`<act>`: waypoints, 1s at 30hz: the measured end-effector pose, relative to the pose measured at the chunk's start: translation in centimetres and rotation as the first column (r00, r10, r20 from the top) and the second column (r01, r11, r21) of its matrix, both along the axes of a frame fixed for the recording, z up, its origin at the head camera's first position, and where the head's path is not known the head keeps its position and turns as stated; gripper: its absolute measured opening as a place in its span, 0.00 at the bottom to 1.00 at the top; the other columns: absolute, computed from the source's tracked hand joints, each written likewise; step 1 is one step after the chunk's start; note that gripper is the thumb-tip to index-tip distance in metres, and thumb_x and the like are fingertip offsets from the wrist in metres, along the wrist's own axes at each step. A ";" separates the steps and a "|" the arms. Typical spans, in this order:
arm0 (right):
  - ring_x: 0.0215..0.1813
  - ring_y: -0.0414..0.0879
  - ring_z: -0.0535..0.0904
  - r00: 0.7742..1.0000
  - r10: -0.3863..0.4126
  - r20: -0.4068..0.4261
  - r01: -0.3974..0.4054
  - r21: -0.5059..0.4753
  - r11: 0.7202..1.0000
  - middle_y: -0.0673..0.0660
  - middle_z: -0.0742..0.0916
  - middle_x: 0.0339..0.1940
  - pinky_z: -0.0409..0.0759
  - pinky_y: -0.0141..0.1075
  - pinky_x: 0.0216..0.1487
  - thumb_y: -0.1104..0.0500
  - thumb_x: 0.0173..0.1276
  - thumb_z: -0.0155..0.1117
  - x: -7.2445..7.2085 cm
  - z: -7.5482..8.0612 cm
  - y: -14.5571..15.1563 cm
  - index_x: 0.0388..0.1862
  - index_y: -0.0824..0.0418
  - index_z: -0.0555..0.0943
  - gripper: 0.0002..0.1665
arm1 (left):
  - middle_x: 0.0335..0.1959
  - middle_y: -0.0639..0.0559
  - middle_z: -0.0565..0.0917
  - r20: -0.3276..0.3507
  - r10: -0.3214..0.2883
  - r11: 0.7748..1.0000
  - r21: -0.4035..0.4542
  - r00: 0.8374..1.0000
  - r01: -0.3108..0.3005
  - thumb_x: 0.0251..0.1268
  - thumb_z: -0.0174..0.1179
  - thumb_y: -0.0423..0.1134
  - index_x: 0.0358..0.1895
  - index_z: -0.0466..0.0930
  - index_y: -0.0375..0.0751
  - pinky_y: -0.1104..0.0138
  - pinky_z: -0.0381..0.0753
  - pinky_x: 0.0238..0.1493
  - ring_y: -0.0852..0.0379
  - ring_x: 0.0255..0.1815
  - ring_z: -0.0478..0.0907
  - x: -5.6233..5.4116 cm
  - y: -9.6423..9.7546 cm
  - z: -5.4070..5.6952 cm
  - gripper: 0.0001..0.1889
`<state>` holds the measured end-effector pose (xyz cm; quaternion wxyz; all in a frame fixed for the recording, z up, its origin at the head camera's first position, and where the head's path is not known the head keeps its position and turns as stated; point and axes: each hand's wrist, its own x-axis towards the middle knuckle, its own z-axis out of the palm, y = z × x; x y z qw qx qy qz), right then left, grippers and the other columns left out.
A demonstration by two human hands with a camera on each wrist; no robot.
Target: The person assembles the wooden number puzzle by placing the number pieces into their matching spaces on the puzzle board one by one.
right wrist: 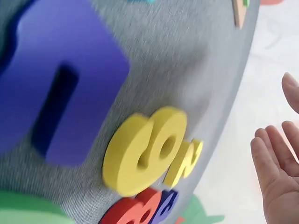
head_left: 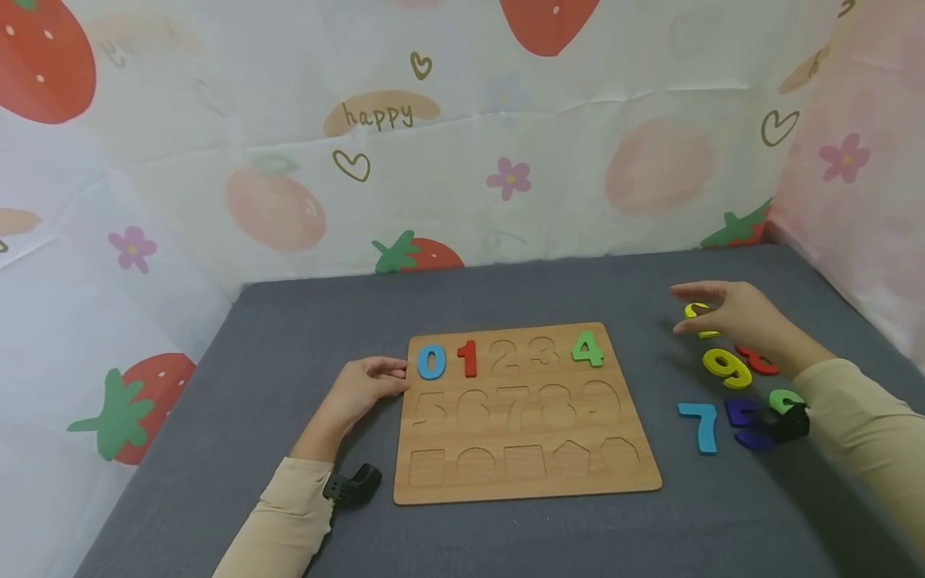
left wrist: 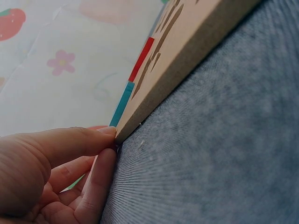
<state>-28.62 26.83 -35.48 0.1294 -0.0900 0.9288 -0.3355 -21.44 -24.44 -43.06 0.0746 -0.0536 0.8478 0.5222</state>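
Note:
A wooden number board lies on the table, with a blue 0, red 1 and green 4 in its top row. My left hand pinches the board's left edge; in the left wrist view the thumb and a finger meet at its corner. Away to the right, my right hand hovers over a yellow 2, thumb and fingers spread apart with nothing between them. Part of the 2 is hidden behind the hand. A yellow number piece lies just nearer.
Right of the board lie a light blue 7, a purple piece, a green piece and a red piece. The right wrist camera's black mount overlaps some of them. A patterned cloth hangs behind the grey table.

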 end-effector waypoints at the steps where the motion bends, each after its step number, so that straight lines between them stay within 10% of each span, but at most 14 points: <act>1: 0.75 0.69 0.61 1.000 -0.007 0.009 0.007 0.001 1.000 0.68 0.69 0.75 0.61 0.65 0.69 0.44 0.63 0.72 -0.1 -0.1 0.3 0.76 0.62 0.64 0.49 | 0.51 0.43 0.86 0.000 0.000 1.000 -0.001 1.000 0.000 0.63 0.68 0.37 0.60 0.80 0.37 0.65 0.77 0.52 0.59 0.47 0.82 0.0 0.0 0.0 0.22; 30: 0.72 0.75 0.58 0.993 0.061 0.106 -0.067 0.055 0.996 0.79 0.60 0.75 0.65 0.66 0.66 0.54 0.64 0.72 -2.6 -2.7 3.8 0.78 0.71 0.54 0.53 | 0.49 0.44 0.86 -0.001 0.005 1.000 0.001 1.000 -0.005 0.62 0.68 0.37 0.59 0.81 0.37 0.67 0.77 0.50 0.62 0.43 0.81 0.0 0.0 0.0 0.22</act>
